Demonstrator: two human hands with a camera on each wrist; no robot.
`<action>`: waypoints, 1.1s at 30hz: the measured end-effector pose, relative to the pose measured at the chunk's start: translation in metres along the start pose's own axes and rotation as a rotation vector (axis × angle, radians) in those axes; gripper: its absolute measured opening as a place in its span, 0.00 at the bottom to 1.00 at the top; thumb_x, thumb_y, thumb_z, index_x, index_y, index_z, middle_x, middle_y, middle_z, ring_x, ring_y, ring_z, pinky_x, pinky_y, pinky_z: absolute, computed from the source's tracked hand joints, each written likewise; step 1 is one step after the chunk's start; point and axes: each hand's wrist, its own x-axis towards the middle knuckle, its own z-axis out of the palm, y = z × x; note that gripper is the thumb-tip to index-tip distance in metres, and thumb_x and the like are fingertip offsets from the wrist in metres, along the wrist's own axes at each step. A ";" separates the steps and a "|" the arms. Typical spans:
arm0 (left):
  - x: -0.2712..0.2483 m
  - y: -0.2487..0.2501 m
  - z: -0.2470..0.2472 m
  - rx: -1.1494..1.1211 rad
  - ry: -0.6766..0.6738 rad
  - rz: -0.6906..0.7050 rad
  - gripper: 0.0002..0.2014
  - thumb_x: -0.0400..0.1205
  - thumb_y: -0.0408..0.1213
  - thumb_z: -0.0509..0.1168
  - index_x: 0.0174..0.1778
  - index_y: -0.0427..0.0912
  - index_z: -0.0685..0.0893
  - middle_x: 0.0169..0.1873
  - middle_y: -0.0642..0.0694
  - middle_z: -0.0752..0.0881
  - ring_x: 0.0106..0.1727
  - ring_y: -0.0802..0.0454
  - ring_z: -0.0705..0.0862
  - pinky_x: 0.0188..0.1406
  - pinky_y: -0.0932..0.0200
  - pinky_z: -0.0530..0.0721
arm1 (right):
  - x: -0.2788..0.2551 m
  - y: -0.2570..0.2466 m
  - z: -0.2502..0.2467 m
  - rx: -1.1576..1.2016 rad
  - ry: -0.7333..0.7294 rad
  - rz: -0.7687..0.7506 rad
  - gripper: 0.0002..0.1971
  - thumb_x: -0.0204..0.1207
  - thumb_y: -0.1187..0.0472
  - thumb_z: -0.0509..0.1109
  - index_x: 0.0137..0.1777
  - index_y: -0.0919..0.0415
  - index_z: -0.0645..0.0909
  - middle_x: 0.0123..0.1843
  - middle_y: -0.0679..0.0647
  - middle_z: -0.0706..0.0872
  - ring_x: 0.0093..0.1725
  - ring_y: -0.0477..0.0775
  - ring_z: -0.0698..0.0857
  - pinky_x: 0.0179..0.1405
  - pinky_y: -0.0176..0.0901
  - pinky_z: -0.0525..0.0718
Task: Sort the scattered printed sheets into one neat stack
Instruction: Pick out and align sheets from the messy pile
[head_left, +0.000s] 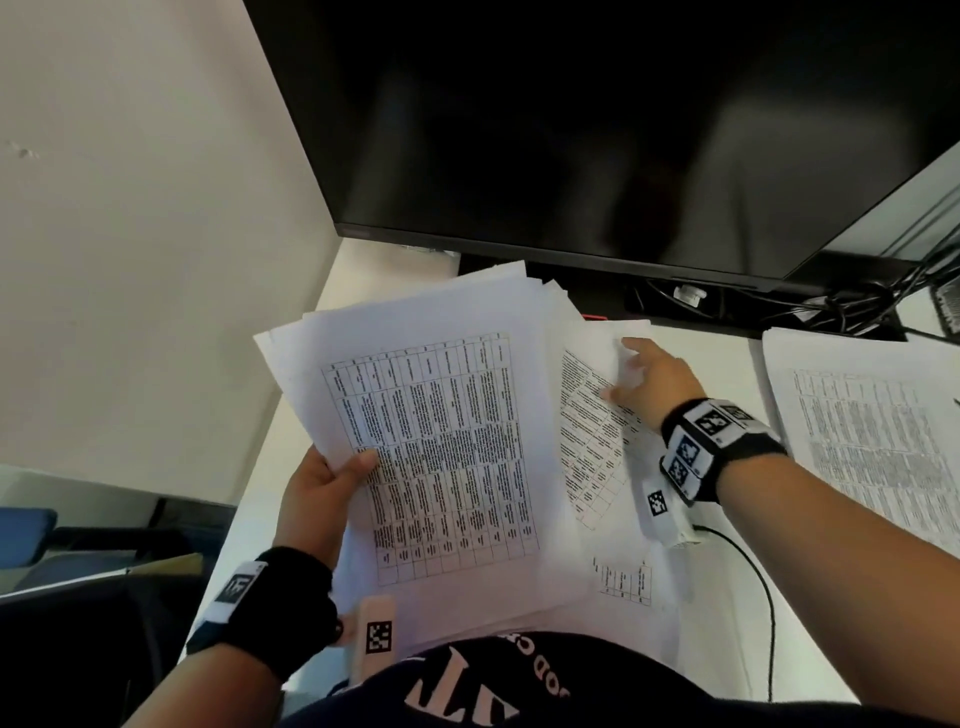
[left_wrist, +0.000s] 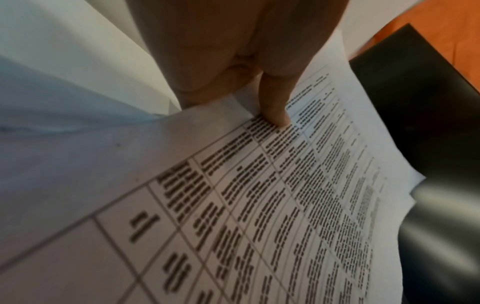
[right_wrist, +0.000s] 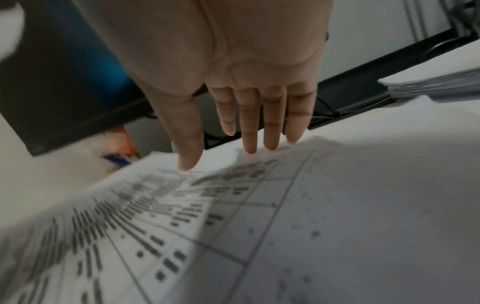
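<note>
My left hand (head_left: 332, 480) grips a thick, fanned bundle of printed sheets (head_left: 441, 452) by its left edge, thumb (left_wrist: 275, 107) pressed on the top page's table and the bundle raised over the desk. My right hand (head_left: 644, 374) lies flat with straight fingers (right_wrist: 249, 127) over a loose printed sheet (head_left: 592, 441) on the desk, just right of the bundle. That sheet (right_wrist: 233, 216) shows a printed grid. More loose pages (head_left: 623, 577) lie under it toward me. A separate pile of printed sheets (head_left: 872, 431) rests at the far right.
A large dark monitor (head_left: 597, 130) hangs over the back of the white desk (head_left: 727, 597). Tangled black cables (head_left: 857, 301) sit behind the right pile, and one black cable (head_left: 758, 587) runs across the desk near my right forearm. A wall (head_left: 130, 234) stands at left.
</note>
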 end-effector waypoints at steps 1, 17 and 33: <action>-0.001 -0.001 -0.001 0.004 0.006 -0.011 0.11 0.81 0.30 0.65 0.59 0.41 0.84 0.48 0.46 0.92 0.48 0.50 0.90 0.44 0.57 0.85 | 0.002 -0.003 0.004 -0.135 -0.021 0.027 0.36 0.67 0.48 0.77 0.73 0.50 0.66 0.68 0.55 0.77 0.68 0.61 0.75 0.67 0.58 0.75; 0.015 0.003 0.018 -0.250 0.007 -0.219 0.16 0.86 0.37 0.60 0.69 0.39 0.78 0.65 0.44 0.83 0.65 0.46 0.82 0.63 0.48 0.80 | -0.067 0.022 0.007 0.971 -0.259 0.071 0.10 0.77 0.68 0.69 0.57 0.60 0.83 0.49 0.57 0.91 0.42 0.53 0.91 0.33 0.36 0.85; 0.001 0.014 0.061 0.224 -0.096 0.076 0.28 0.83 0.29 0.64 0.76 0.46 0.61 0.61 0.49 0.82 0.48 0.62 0.83 0.39 0.72 0.77 | -0.102 0.013 0.017 0.648 -0.195 0.042 0.24 0.78 0.43 0.65 0.71 0.51 0.74 0.64 0.46 0.79 0.67 0.50 0.77 0.69 0.46 0.72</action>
